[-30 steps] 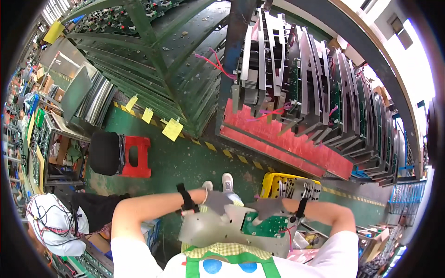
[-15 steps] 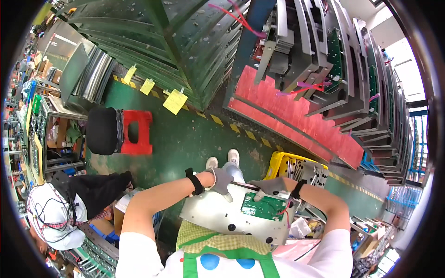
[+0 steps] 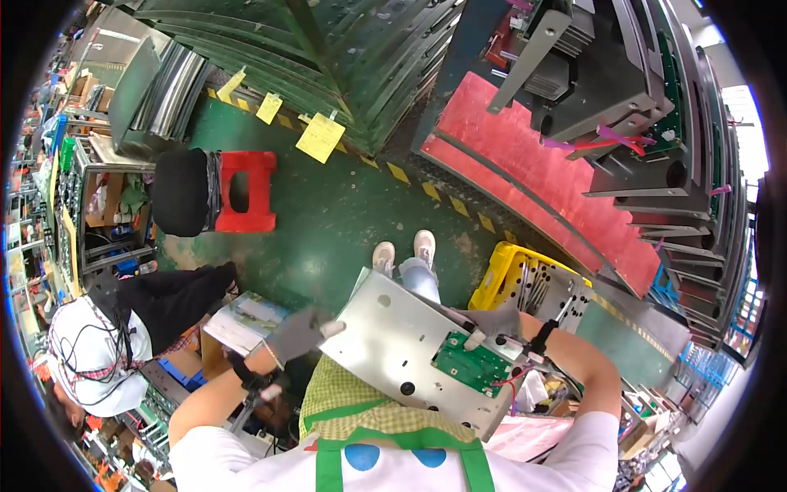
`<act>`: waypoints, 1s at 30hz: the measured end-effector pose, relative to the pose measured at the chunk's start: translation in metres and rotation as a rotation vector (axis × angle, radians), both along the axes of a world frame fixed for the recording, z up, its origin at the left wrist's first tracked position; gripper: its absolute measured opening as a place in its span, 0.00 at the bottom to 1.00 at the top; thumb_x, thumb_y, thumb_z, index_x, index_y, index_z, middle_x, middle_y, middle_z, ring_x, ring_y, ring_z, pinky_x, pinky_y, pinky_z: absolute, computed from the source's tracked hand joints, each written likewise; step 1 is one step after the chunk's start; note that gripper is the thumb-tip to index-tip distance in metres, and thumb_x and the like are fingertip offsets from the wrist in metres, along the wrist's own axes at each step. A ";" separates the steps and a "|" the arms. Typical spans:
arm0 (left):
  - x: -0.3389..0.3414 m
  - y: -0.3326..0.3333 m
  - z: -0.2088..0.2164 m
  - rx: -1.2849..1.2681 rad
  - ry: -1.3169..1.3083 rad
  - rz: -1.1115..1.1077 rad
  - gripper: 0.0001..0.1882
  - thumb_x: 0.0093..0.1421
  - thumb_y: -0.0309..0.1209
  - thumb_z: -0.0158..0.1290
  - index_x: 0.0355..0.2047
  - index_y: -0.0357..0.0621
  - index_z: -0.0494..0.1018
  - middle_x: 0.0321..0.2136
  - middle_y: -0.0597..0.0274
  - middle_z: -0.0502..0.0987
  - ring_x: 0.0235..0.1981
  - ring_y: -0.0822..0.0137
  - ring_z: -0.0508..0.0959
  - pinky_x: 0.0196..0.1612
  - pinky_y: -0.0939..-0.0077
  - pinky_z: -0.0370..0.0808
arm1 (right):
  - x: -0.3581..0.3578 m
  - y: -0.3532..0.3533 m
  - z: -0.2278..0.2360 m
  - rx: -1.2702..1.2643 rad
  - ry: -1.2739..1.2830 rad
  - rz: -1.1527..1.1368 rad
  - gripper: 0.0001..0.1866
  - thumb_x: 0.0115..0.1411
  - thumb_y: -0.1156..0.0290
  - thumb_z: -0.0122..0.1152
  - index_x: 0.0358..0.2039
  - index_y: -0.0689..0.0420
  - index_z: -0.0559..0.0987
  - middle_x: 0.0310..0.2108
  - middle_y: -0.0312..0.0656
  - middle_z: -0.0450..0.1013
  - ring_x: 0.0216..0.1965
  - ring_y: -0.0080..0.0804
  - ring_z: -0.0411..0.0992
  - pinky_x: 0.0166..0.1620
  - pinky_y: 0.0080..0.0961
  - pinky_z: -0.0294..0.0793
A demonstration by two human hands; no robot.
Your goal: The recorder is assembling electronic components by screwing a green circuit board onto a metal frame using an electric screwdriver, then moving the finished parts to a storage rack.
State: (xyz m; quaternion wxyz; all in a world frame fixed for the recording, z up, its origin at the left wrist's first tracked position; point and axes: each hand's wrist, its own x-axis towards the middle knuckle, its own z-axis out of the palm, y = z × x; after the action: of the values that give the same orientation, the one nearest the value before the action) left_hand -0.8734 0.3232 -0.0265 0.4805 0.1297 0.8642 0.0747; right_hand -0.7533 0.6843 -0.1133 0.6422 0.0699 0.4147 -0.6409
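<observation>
A flat silver metal panel [image 3: 385, 320] with holes, black grommets and a green circuit board [image 3: 479, 361] lies tilted across my front, against the checked apron [image 3: 344, 394]. Red and purple wires run from the board's near right end. Wearing a grey glove with bare fingertips, my right hand [image 3: 496, 322] grips the panel's far right edge, thumb over the board. My left hand [image 3: 299, 334], gloved too, is at the panel's left edge with its thumb tip on the rim; the fingers behind are partly blurred and hidden.
A yellow crate [image 3: 494, 275] of metal parts stands beyond my right hand. Farther right, a rack of upright panels [image 3: 607, 98] rests on a red board [image 3: 525, 156]. A red stool [image 3: 261, 190] with a black cushion [image 3: 180, 193] is ahead left. Another person [image 3: 98, 353] is at left.
My left hand has moved left and nearer, from the panel's far edge to its left edge. The panel has turned, its left end swinging farther away. My right hand keeps its grip.
</observation>
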 end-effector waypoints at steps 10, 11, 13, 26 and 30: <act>0.029 0.001 0.014 0.644 -0.896 1.237 0.21 0.58 0.33 0.53 0.49 0.35 0.67 0.42 0.58 0.75 0.42 0.67 0.77 0.43 0.72 0.75 | -0.006 0.018 0.019 0.162 0.075 -0.115 0.42 0.54 0.39 0.53 0.59 0.58 0.62 0.52 0.45 0.66 0.51 0.30 0.64 0.54 0.26 0.63; 0.026 0.005 0.020 0.687 -0.891 1.228 0.21 0.58 0.33 0.53 0.50 0.35 0.67 0.42 0.58 0.75 0.42 0.67 0.76 0.45 0.72 0.74 | -0.009 0.022 0.026 0.207 0.150 -0.080 0.40 0.56 0.38 0.49 0.58 0.58 0.63 0.51 0.45 0.67 0.51 0.30 0.63 0.54 0.26 0.63; 0.019 0.009 0.033 0.675 -0.872 1.195 0.22 0.57 0.33 0.53 0.49 0.34 0.67 0.43 0.58 0.75 0.43 0.67 0.76 0.46 0.72 0.73 | -0.021 0.023 0.038 0.226 0.292 -0.079 0.36 0.59 0.40 0.46 0.54 0.60 0.68 0.47 0.44 0.70 0.47 0.30 0.65 0.51 0.26 0.64; 0.033 0.000 0.095 0.860 -0.446 0.954 0.14 0.55 0.25 0.52 0.42 0.34 0.72 0.37 0.61 0.77 0.38 0.68 0.75 0.43 0.72 0.72 | -0.057 0.047 0.153 0.494 0.836 -0.049 0.23 0.61 0.49 0.48 0.29 0.59 0.74 0.17 0.48 0.66 0.20 0.39 0.67 0.27 0.34 0.66; 0.029 0.010 0.084 0.834 -0.494 1.113 0.17 0.55 0.24 0.52 0.45 0.35 0.71 0.39 0.61 0.76 0.40 0.68 0.75 0.44 0.72 0.72 | -0.048 0.031 0.159 0.776 1.268 0.066 0.16 0.61 0.54 0.49 0.33 0.55 0.71 0.15 0.47 0.65 0.19 0.49 0.68 0.22 0.39 0.65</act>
State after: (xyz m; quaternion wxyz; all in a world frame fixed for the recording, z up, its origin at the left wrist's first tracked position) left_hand -0.8444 0.3330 0.0579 0.4628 -0.1765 0.5686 0.6568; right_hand -0.8013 0.7148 0.0456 0.2277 -0.1043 0.9042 -0.3461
